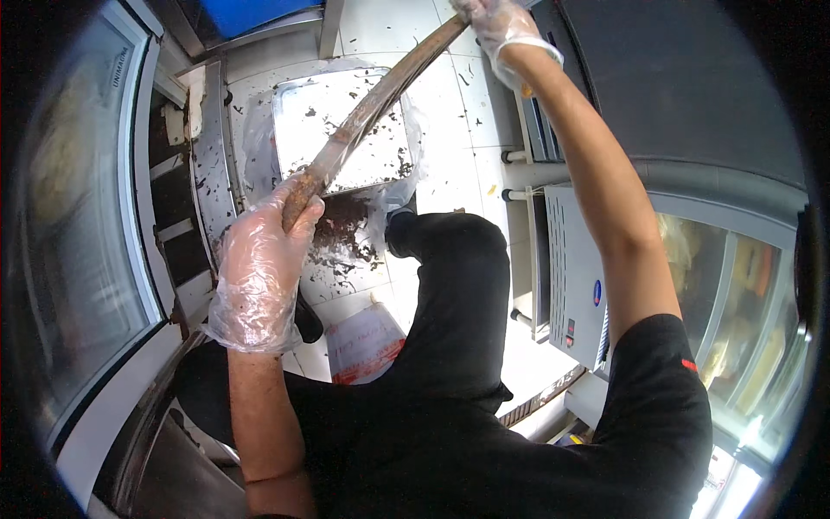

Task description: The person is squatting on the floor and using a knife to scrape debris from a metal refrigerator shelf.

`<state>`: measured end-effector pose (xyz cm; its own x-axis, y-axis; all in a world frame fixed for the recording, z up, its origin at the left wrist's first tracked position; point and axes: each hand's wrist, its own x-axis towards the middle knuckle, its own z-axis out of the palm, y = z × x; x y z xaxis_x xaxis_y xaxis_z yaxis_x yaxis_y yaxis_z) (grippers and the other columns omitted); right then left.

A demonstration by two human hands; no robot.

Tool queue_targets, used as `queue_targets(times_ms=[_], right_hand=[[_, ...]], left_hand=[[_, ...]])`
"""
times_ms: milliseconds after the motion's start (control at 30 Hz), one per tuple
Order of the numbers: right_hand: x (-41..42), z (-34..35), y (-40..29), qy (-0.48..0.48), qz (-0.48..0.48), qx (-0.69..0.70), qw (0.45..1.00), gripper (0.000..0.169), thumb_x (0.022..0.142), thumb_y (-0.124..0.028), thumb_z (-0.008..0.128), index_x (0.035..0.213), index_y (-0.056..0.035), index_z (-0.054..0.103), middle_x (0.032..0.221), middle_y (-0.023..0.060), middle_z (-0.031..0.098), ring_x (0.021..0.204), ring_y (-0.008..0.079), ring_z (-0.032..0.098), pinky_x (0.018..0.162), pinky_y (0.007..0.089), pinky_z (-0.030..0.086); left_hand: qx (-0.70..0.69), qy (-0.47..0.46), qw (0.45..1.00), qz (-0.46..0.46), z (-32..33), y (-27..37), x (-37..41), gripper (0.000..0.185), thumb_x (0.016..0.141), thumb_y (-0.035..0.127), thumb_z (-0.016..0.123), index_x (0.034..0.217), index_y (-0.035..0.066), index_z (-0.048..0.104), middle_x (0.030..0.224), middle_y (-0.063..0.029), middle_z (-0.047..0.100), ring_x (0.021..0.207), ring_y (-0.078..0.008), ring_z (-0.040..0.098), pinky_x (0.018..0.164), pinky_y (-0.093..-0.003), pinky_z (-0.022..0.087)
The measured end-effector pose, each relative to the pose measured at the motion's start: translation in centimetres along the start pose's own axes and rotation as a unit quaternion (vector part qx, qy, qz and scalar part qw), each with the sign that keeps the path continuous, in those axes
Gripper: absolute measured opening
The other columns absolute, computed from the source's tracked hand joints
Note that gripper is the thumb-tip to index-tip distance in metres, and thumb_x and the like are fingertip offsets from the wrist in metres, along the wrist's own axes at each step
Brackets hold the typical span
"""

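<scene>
A long brown stick or stalk (367, 115) with a rough, streaked surface slants up to the right in front of me. My left hand (262, 269), in a clear plastic glove, grips its lower end with the thumb along the side. Similarly gloved, my right hand (499, 23) is around its upper end at the top edge, where the fingertips are partly cut off. Beneath the stick lies a shallow metal tray (301, 139), strewn with dark shavings. Clear plastic sheeting (259, 146) shows around the tray's sides.
Dark scraps (340, 230) lie on the white tiled floor (476, 175) by my feet. A glass-fronted cabinet (91, 214) stands close on the left. To the right is a grey appliance (574, 276) with vents. A marked plastic bag or sheet (363, 340) lies between my legs.
</scene>
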<state>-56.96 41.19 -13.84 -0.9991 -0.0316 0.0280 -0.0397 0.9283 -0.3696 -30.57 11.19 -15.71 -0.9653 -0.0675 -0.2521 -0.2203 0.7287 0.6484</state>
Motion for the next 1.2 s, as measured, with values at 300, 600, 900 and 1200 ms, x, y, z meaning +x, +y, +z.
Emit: queue_targets(times_ms=[300, 600, 900, 1200], right_hand=[[-4.4, -2.5, -6.8, 0.002, 0.070, 0.066, 0.995, 0.042, 0.102, -0.038, 0.054, 0.096, -0.0001, 0.073, 0.104, 0.0220, 0.073, 0.102, 0.0326, 0.069, 0.090, 0.0427, 0.051], [-3.8, 0.5, -3.1, -0.016, -0.104, 0.024, 0.994, 0.050, 0.103, -0.045, 0.053, 0.104, 0.0002, 0.074, 0.097, 0.0302, 0.072, 0.097, 0.0436, 0.071, 0.088, 0.0476, 0.055], [-5.0, 1.4, -4.7, -0.020, -0.091, -0.156, 0.983, 0.057, 0.106, -0.050, 0.049, 0.100, 0.0012, 0.072, 0.092, 0.0258, 0.073, 0.085, 0.0378, 0.072, 0.076, 0.0459, 0.055], [-6.1, 1.8, -6.2, -0.045, -0.151, -0.150, 0.976, 0.057, 0.107, -0.049, 0.044, 0.101, 0.0014, 0.071, 0.100, 0.0294, 0.072, 0.100, 0.0459, 0.070, 0.091, 0.0510, 0.053]], left_hand=[[0.008, 0.021, 1.000, 0.021, 0.2, -0.8, -0.1, 0.046, 0.097, 0.033, 0.073, 0.129, 0.000, 0.068, 0.087, -0.0204, 0.072, 0.076, -0.0274, 0.070, 0.076, -0.0411, 0.054], [-0.012, 0.000, 1.000, 0.001, 0.0, -0.2, -0.2, 0.041, 0.095, 0.032, 0.073, 0.125, 0.006, 0.071, 0.098, -0.0244, 0.074, 0.094, -0.0420, 0.072, 0.086, -0.0479, 0.056], [0.009, 0.002, 1.000, 0.012, 0.1, -0.5, -0.1, 0.041, 0.095, 0.033, 0.073, 0.125, 0.006, 0.071, 0.099, -0.0245, 0.073, 0.095, -0.0429, 0.070, 0.085, -0.0490, 0.056], [0.026, 0.017, 0.999, 0.021, 0.1, -0.5, -0.4, 0.047, 0.097, 0.036, 0.072, 0.131, 0.003, 0.068, 0.093, -0.0218, 0.074, 0.085, -0.0315, 0.075, 0.078, -0.0425, 0.057]])
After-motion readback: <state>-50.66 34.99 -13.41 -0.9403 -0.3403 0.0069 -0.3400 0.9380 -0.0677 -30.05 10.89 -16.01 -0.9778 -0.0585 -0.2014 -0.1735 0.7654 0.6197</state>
